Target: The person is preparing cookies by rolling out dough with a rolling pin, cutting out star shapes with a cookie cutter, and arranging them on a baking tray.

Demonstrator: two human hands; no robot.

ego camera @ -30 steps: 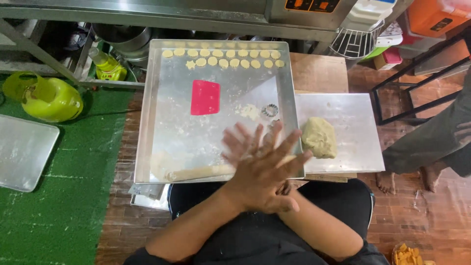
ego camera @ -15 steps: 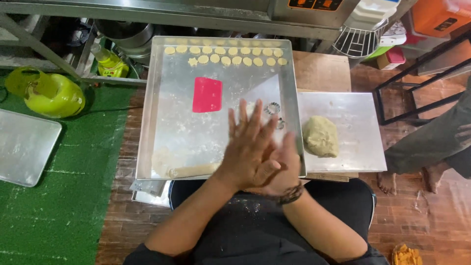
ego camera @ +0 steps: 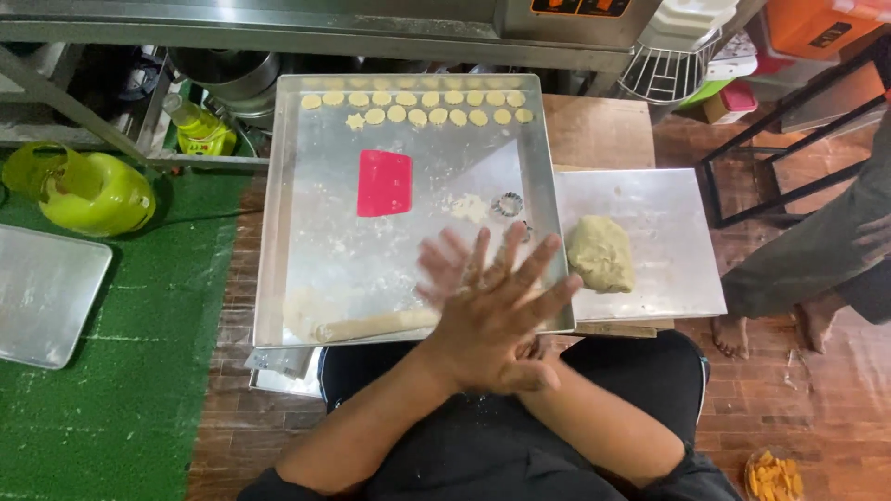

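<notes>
Tray [ego camera: 306,232], big and steel, lies on a wooden worktop [ego camera: 599,130] in front of the seated person, and the hands work above its near right corner. Left hand [ego camera: 497,311] lies on top with fingers spread, palm down. Right hand [ego camera: 445,269] is blurred beneath it, palm against palm; whether any dough is pressed between them I cannot tell. They hide that corner of the tray and part of its near rim.

Green mat [ego camera: 102,390] covers the floor on the left, with a second, smaller tray [ego camera: 42,297] lying on it and a lime-green gas bottle [ego camera: 88,190] at its far edge. Right of the big tray, touching its side, sits a flat steel sheet [ego camera: 650,241] bearing a dough lump [ego camera: 600,252], near the hands. Another person's legs and bare feet [ego camera: 770,325] stand at the right edge, well apart from the sheet.

Along the near rim of the big tray lies a dough roll [ego camera: 371,325], its right end running under the hands. A red scraper [ego camera: 384,184] lies flat in the middle of the tray. Far across the tray runs a row of round cookies [ego camera: 418,98], with a second, shorter row and one star shape just nearer. A round metal cutter [ego camera: 507,204] sits beside a patch of flour [ego camera: 469,208], just beyond the fingertips. A yellow bottle [ego camera: 197,130] stands under the far steel bench, left of the tray.
</notes>
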